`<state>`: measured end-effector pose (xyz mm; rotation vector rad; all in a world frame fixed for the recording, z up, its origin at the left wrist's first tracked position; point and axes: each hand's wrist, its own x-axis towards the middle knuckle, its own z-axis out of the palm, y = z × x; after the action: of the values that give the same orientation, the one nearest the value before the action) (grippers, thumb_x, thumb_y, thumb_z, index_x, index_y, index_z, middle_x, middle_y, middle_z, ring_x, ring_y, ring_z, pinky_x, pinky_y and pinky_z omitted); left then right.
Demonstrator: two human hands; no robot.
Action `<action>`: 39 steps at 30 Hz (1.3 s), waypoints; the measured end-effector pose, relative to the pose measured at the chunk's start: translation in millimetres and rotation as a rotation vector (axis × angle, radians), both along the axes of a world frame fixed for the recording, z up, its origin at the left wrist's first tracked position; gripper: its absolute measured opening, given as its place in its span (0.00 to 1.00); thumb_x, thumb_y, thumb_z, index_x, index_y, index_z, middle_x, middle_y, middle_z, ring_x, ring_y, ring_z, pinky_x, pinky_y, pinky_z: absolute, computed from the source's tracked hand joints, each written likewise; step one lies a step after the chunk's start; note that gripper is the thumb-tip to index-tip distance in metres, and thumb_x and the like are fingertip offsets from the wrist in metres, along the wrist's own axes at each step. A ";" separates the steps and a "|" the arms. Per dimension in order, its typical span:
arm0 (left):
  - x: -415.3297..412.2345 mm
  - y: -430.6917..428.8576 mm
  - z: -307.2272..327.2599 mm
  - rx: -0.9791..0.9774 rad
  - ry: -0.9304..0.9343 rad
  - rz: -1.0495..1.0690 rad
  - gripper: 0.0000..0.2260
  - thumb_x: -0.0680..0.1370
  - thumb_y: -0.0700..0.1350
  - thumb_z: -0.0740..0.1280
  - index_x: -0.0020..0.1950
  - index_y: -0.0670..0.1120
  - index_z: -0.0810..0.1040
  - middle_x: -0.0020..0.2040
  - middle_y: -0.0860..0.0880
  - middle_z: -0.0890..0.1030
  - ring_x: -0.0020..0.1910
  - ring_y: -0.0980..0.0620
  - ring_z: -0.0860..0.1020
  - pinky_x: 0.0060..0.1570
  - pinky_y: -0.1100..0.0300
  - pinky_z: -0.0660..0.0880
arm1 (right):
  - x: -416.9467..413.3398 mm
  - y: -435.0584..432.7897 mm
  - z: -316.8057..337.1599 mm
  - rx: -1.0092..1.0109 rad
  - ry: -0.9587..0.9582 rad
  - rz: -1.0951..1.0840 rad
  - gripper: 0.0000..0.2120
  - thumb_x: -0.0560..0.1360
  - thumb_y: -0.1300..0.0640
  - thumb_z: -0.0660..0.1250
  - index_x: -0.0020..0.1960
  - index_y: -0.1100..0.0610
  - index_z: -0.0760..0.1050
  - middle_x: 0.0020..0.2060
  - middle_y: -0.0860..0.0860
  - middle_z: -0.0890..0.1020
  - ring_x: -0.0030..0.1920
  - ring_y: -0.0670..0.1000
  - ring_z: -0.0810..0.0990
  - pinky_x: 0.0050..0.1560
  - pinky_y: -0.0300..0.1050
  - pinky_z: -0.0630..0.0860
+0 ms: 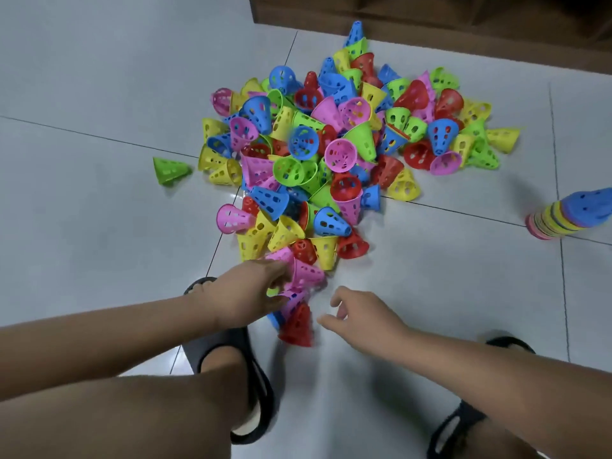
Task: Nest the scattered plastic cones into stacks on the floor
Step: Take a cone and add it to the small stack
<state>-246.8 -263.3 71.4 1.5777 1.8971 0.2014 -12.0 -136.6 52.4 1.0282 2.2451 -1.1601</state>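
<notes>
While L hand (245,294) grips pink cones (308,276), R hand (362,314) hovers.

Left hand (245,293) grips pink cones (309,274); right hand (361,314) hovers nearby.

text: none readable | labels: none | cones (331,144): plain, unmarked

loose cones (331,140): dozens, uncounted | stray green cone (170,170): 1 | nested stack (563,215): 1 | hands (245,293): 2 | slippers (218,346): 2
</notes>
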 end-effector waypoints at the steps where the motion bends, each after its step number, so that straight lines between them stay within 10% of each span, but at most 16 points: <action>1: 1.4 -2.9 -9.1 -0.023 0.022 0.004 0.12 0.79 0.54 0.74 0.59 0.51 0.78 0.53 0.53 0.80 0.50 0.52 0.79 0.50 0.53 0.79 | -5.8 -11.3 -10.5 -0.027 -0.013 -0.035 0.24 0.76 0.32 0.69 0.60 0.49 0.74 0.47 0.44 0.81 0.49 0.48 0.80 0.52 0.49 0.79; 11: 30.4 -16.3 -76.2 -0.148 0.236 0.022 0.25 0.78 0.60 0.72 0.67 0.47 0.71 0.58 0.45 0.77 0.54 0.40 0.79 0.43 0.50 0.74 | -35.5 -84.7 -77.8 -0.106 -0.027 -0.441 0.25 0.64 0.39 0.75 0.53 0.51 0.71 0.51 0.50 0.80 0.54 0.56 0.81 0.54 0.53 0.79; 27: 13.9 -35.4 -87.2 0.109 -0.432 0.421 0.20 0.74 0.51 0.82 0.61 0.54 0.77 0.54 0.57 0.80 0.51 0.56 0.79 0.51 0.62 0.76 | -15.2 -61.0 -49.6 0.073 0.410 -0.651 0.16 0.73 0.52 0.79 0.56 0.46 0.77 0.54 0.42 0.76 0.51 0.41 0.81 0.53 0.39 0.77; 39: 13.7 -41.4 -86.6 0.102 -0.349 0.314 0.25 0.72 0.51 0.83 0.66 0.55 0.77 0.63 0.59 0.81 0.60 0.56 0.80 0.60 0.55 0.77 | -21.8 -67.6 -52.5 0.155 0.535 -0.516 0.22 0.75 0.45 0.78 0.65 0.44 0.73 0.58 0.42 0.76 0.61 0.48 0.78 0.61 0.55 0.80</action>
<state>-233.1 -304.7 -15.2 1.2029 1.8639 0.6728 -33.8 -204.2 -0.1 1.5773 2.5829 -1.6515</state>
